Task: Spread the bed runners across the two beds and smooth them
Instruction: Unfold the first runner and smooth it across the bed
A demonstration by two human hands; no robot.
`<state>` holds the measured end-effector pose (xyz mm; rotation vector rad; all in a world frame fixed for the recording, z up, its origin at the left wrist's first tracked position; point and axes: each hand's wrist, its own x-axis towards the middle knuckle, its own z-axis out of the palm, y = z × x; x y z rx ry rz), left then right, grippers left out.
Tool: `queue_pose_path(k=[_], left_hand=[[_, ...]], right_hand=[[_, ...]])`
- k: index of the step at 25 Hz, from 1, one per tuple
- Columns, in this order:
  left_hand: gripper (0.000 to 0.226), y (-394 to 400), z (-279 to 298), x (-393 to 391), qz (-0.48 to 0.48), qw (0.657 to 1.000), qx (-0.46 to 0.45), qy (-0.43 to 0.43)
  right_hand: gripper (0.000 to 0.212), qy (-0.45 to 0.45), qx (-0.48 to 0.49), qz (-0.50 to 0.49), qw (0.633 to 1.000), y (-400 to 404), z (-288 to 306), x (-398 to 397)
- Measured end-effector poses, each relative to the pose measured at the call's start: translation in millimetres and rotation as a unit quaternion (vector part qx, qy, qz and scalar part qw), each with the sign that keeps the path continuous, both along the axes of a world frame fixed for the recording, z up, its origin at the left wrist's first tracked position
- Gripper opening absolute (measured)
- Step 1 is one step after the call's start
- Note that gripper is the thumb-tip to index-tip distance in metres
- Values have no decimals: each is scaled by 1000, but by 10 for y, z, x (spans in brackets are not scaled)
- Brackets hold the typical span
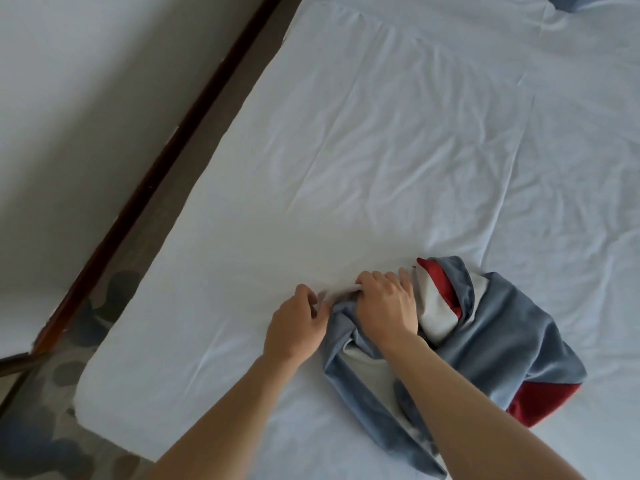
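A bunched bed runner (498, 341), blue-grey with red and pale panels, lies crumpled on the white bed (346, 168) near its front right. My right hand (384, 303) grips the runner's upper left edge with curled fingers. Just left of it, my left hand (298, 323) pinches the same edge of the cloth. Both forearms reach in from the bottom of the view, and the right one covers part of the runner.
The bed's left edge runs diagonally beside a dark wooden strip (173, 157) and a patterned carpet (41, 427). A white surface (86, 98) fills the far left. Another blue-grey cloth corner (568, 1) shows at the top right.
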<state>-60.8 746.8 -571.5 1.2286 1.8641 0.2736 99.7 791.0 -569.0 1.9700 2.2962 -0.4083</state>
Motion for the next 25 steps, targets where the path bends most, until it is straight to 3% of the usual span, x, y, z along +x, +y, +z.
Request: queue_pose_path(k=[3, 6, 13, 17, 20, 25], left_hand=[[11, 28, -16, 151, 25, 996, -14, -87], [19, 81, 0, 232, 33, 993, -11, -113], [17, -162, 52, 68, 47, 996, -24, -68], [9, -332, 128, 89, 89, 987, -74, -112], [9, -455, 130, 142, 81, 987, -60, -128], [4, -271, 191, 223, 65, 998, 25, 2]], right_hand=[[15, 22, 18, -50, 998, 170, 38, 66], [32, 52, 22, -24, 998, 245, 134, 85], [22, 152, 36, 97, 983, 59, 233, 47], [27, 69, -61, 188, 978, -51, 190, 13], [19, 25, -65, 201, 977, -75, 216, -18], [30, -21, -37, 173, 984, 7, 356, 38]])
